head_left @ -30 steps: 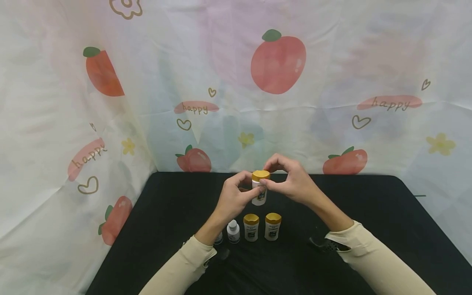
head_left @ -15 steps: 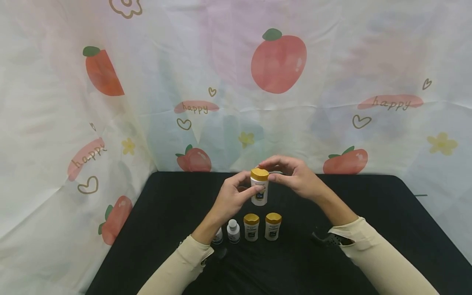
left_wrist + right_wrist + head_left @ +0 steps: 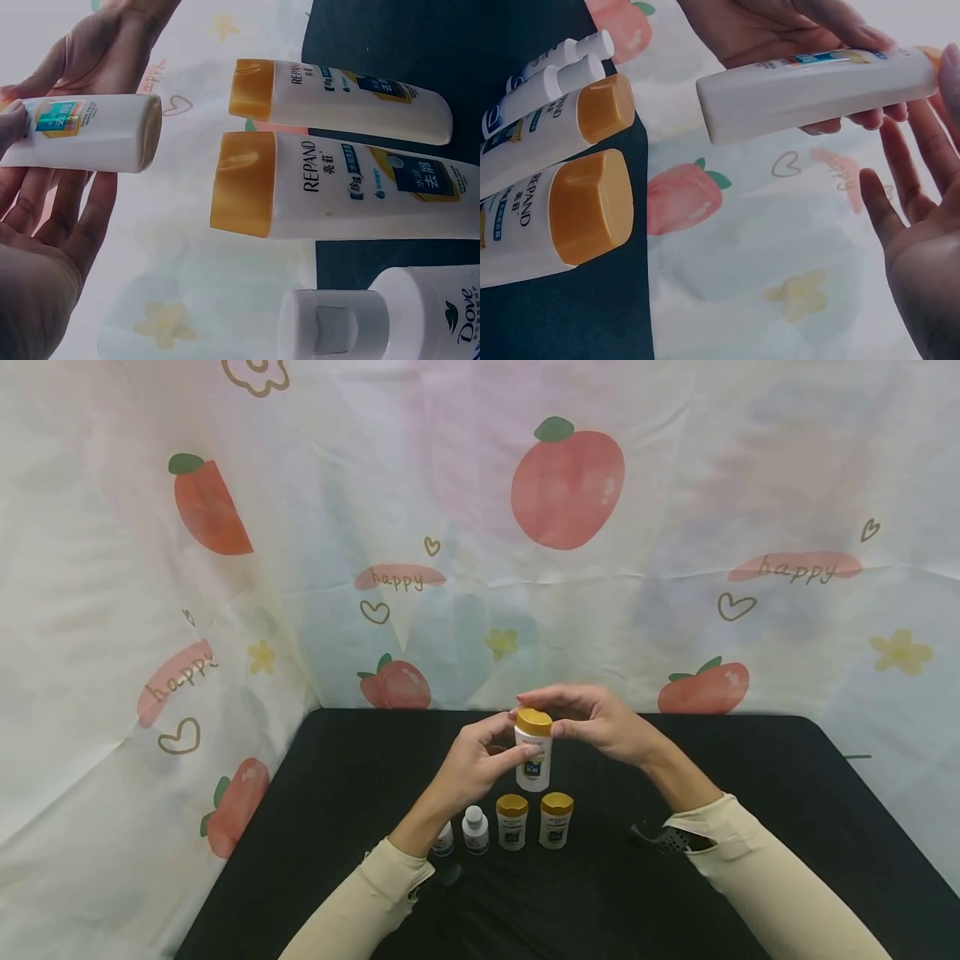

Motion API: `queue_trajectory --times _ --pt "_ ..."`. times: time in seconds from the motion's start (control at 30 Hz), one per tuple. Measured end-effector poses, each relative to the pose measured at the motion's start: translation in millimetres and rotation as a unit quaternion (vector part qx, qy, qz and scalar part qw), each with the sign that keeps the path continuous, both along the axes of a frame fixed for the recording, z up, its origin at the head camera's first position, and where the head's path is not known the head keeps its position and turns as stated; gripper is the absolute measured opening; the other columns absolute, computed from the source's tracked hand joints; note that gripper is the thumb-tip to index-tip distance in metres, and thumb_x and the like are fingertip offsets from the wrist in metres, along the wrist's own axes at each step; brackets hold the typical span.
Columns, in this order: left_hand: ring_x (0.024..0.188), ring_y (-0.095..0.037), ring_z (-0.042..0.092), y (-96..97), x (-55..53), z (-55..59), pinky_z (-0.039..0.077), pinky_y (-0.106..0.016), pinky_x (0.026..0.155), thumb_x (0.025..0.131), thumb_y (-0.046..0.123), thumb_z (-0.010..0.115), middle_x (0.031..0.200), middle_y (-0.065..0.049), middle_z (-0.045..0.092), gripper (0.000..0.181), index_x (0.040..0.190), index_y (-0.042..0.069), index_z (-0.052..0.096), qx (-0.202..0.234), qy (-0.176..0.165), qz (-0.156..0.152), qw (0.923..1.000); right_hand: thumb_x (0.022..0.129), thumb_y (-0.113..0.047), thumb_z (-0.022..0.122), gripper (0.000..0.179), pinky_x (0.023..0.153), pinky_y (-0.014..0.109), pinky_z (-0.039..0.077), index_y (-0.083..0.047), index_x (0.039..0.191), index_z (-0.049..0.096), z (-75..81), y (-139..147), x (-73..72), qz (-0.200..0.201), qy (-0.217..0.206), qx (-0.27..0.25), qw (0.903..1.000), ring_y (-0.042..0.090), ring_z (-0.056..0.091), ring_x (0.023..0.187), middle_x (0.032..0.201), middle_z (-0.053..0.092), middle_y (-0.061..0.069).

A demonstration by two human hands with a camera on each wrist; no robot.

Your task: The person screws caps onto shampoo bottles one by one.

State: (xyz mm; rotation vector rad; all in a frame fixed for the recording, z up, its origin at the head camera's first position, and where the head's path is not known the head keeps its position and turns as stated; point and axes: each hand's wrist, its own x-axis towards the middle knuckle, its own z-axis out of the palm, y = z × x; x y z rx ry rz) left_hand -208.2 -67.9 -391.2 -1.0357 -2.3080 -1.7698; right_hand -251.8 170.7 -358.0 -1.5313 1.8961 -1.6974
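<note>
My left hand (image 3: 474, 760) grips a white shampoo bottle (image 3: 533, 767) with a gold cap, raised above the black table. In the left wrist view the left thumb presses the bottle's (image 3: 82, 135) label while the fingers lie behind it. My right hand (image 3: 603, 727) is at the cap: its thumb touches the near right side and its fingers reach across the far side. From the right wrist, the right hand's (image 3: 930, 210) little finger stands away from the bottle (image 3: 810, 94). The bottle is nearly upright, label toward me.
Below the hands, two similar gold-capped bottles, one left (image 3: 512, 828) and one right (image 3: 556, 827), stand in a row on the table (image 3: 675, 902). Left of them are a white-capped Dove bottle (image 3: 475, 833) and another white bottle (image 3: 443, 842), partly hidden by the left arm. A printed curtain (image 3: 480, 527) hangs behind.
The bottle has come slightly down and toward me, and its label shows more plainly. My right hand's thumb has slid from the front of the cap to its right side, fingers stretching over the back.
</note>
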Motion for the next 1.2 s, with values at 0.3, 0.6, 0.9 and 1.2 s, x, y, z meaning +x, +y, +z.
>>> queue_trajectory --times 0.3,0.6,0.9,1.2 --pt "0.094 -0.023 0.066 2.9 0.4 0.3 0.059 -0.031 0.080 0.095 0.015 0.073 0.103 -0.005 0.070 0.023 0.118 0.010 0.069 0.005 0.002 0.001 1.0000 0.096 -0.004 0.068 0.045 0.106 0.033 0.048 0.006 0.137 0.054 -0.8 -1.1 0.9 -0.020 0.004 -0.003 0.9998 0.022 0.057 0.130 0.136 0.060 0.015" --pt "0.093 -0.015 0.068 4.0 1.1 0.7 0.059 -0.030 0.081 0.095 0.016 0.073 0.103 -0.005 0.072 0.027 0.122 0.011 0.069 0.011 0.001 0.027 0.9996 0.089 0.005 0.073 0.044 0.102 0.034 0.050 0.000 0.132 0.064 4.1 -7.2 6.8 -0.079 0.024 0.012 0.9965 0.028 0.061 0.116 0.127 0.065 0.015" --pt "0.085 -0.013 0.062 7.1 1.3 1.5 0.059 -0.033 0.077 0.096 0.020 0.073 0.095 -0.004 0.066 0.026 0.121 0.012 0.070 0.013 0.016 0.055 0.9983 0.086 0.006 0.076 0.039 0.098 0.034 0.048 -0.002 0.123 0.068 0.3 -11.4 10.3 -0.158 0.042 0.002 0.9865 0.022 0.061 0.109 0.117 0.068 0.009" --pt "0.090 -0.013 0.067 10.1 -0.2 -3.6 0.061 -0.037 0.077 0.094 0.017 0.074 0.100 -0.004 0.069 0.027 0.121 0.012 0.070 0.029 0.031 0.067 0.9969 0.083 0.004 0.080 0.037 0.088 0.033 0.044 -0.007 0.117 0.069 -1.2 -15.2 14.6 -0.209 0.045 0.005 0.9769 0.017 0.058 0.102 0.110 0.067 0.005"
